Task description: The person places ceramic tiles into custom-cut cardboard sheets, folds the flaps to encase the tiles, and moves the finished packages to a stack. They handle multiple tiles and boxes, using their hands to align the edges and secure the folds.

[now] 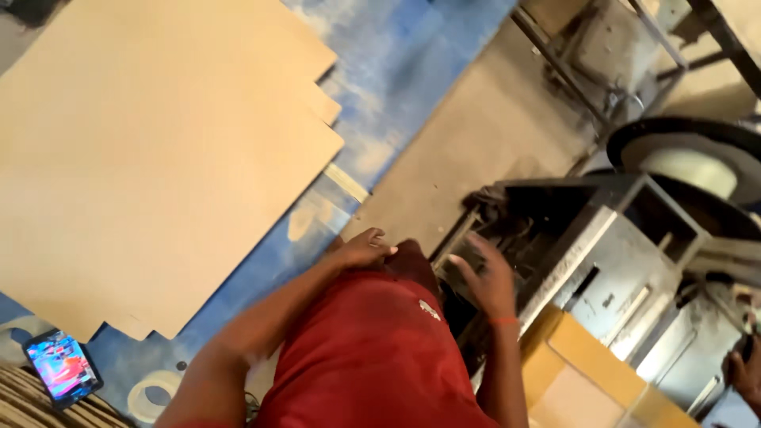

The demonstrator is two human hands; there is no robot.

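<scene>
Grey metal machine [602, 261], dusty, open dark front, standing beside stacked cardboard sheets [151, 166]

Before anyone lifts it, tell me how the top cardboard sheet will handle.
The top cardboard sheet looks wide, thin and flat, so it is probably light but may sag or flap when held by one edge. It lies on a staggered stack, so a push would likely slide it.
</scene>
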